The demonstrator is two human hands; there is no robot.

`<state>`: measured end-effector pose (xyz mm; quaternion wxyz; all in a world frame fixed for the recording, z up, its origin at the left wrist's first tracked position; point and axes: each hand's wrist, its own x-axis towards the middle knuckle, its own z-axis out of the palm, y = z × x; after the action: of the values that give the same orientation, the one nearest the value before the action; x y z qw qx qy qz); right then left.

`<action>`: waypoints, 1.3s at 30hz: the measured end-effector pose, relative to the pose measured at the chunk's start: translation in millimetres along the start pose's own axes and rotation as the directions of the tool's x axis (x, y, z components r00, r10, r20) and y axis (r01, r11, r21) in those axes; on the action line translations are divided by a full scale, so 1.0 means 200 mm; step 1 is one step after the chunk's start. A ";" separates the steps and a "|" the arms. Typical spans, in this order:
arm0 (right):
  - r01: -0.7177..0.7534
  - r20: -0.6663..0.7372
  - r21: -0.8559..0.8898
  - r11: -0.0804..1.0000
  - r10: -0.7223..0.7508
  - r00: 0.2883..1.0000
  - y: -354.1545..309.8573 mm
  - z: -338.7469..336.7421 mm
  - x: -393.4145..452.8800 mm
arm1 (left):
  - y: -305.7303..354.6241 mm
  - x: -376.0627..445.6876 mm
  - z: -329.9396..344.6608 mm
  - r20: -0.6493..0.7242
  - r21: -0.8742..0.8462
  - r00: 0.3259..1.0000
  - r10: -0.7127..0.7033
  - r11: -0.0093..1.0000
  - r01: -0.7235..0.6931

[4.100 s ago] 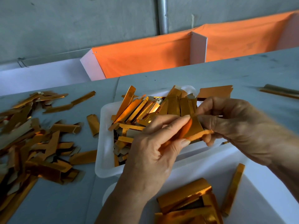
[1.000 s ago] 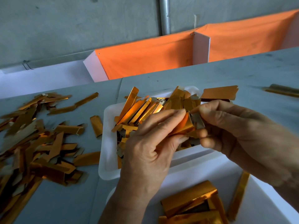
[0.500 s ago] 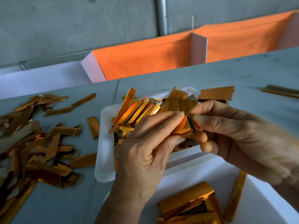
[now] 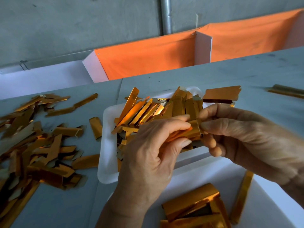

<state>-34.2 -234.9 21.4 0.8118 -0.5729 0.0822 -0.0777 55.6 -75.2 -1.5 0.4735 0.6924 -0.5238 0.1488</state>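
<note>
- Above the white tray [image 4: 107,145], mid-frame, I see both hands meeting on one gold foil card piece [image 4: 190,131].
- The left hand [image 4: 148,155] comes up from below. Its fingers [image 4: 174,125] lie on top of the piece's left part with the thumb beneath, clamped on it.
- The right hand [image 4: 246,137] comes in from the right. Its fingers [image 4: 213,125] pinch the piece's right end, where a short flap stands bent up.
- The piece sits just over the heap of gold blanks [image 4: 148,111] that fills the tray. I cannot tell whether it touches the heap.
- On the bench [image 4: 230,73], left of the tray, lies a loose scatter of gold pieces [image 4: 41,145], flat and overlapping.
- Nearest me, bottom right, a second white bin [image 4: 271,195] holds folded gold sleeves [image 4: 190,199]. A long gold strip [image 4: 241,195] lies beside them.
- At the bench's far right edge is a dull gold bar [image 4: 286,92], well apart from the hands.
- Behind the bench, orange cloth [image 4: 148,60] hangs below a grey wall with a metal pipe [image 4: 166,14].
</note>
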 end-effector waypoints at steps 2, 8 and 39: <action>-0.003 -0.024 -0.004 1.000 0.003 1.000 0.01 0.00 0.00 | 0.00 0.00 0.00 0.010 0.043 0.999 0.035 0.998 -0.035; 0.010 -0.007 -0.100 0.995 -0.011 1.000 0.01 -0.01 0.00 | -0.01 0.00 0.00 0.029 0.093 0.997 0.072 0.993 -0.074; 0.120 0.102 -0.981 0.150 -0.128 0.987 0.24 0.12 0.25 | -0.17 -0.04 0.05 0.114 0.200 0.759 -0.642 0.763 0.615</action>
<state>21.1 -207.3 -18.0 0.2385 -0.9659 0.0680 -0.0739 78.0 -78.9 -29.5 0.3944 0.8719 -0.2872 -0.0414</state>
